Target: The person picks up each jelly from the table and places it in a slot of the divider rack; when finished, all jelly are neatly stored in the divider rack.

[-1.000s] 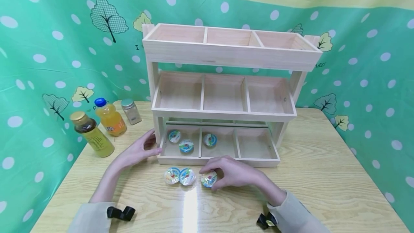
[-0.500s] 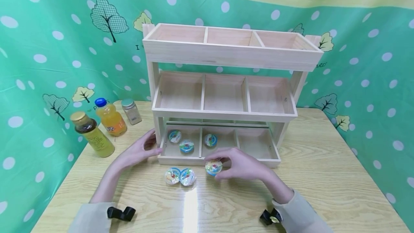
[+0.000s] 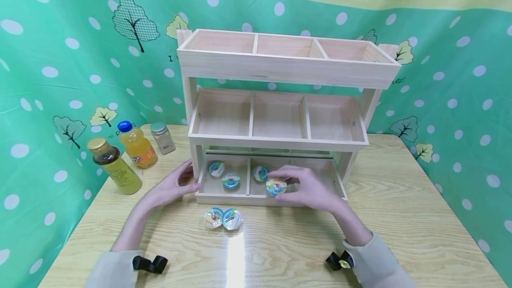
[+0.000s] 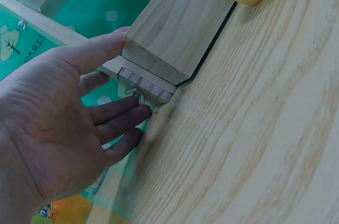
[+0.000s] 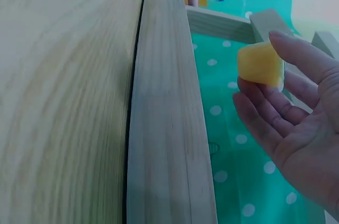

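Observation:
My right hand (image 3: 304,186) pinches a jelly cup (image 3: 276,186) with a printed lid between thumb and fingers, over the middle compartment of the bottom tray (image 3: 320,174). Yellow filling shows through the cup's side in the right wrist view, where the jelly cup (image 5: 260,65) is tilted. Another jelly cup (image 3: 260,173) lies in that compartment. Two more are in the left compartment, including one jelly cup (image 3: 230,181) near its front. My left hand (image 4: 69,113) touches the bottom tray's left front corner with the thumb, its other fingers relaxed beside the post and a wing nut (image 4: 135,95).
Two jelly cups (image 3: 222,218) lie side by side on the table before the three-tier wooden rack (image 3: 288,69). At the left stand a yellow-green bottle (image 3: 120,173), an orange drink bottle (image 3: 138,148) and a small jar (image 3: 163,139). A patterned curtain (image 3: 448,79) hangs behind.
My right hand has lifted the jelly cup off the table and carried it forward and slightly right, over the tray's front edge. My left hand has stayed at the rack's left side.

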`<state>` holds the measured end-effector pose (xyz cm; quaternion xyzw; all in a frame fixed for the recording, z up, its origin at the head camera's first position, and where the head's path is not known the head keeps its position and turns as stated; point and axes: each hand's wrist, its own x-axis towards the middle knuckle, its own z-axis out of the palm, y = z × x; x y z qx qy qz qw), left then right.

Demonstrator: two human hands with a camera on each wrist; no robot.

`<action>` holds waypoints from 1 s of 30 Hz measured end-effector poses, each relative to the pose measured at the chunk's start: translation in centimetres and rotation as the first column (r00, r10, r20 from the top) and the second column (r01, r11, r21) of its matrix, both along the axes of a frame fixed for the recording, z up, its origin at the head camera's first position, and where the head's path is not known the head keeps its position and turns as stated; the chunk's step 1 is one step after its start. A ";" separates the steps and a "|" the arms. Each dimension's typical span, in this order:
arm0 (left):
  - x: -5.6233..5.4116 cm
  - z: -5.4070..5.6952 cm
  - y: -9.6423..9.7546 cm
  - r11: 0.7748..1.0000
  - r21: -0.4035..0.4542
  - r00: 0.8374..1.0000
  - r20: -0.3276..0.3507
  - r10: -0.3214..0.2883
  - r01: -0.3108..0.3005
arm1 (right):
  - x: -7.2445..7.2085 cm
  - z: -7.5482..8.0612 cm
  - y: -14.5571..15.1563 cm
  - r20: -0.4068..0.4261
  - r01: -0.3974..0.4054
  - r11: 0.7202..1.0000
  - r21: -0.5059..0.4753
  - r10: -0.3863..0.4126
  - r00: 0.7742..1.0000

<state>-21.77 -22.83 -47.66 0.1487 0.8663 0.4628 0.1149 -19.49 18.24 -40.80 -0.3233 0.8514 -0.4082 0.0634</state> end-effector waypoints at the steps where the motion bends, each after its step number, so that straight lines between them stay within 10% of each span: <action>1: 0.0 0.0 0.0 1.000 0.001 1.000 -0.001 -0.001 0.001 | -0.1 0.0 0.1 -0.007 0.024 1.000 0.005 -0.024 1.000; 30: 0.0 -0.1 0.0 1.000 0.009 1.000 -0.009 0.003 -0.003 | -3.4 -2.3 0.3 0.029 0.157 0.966 0.206 -0.166 0.986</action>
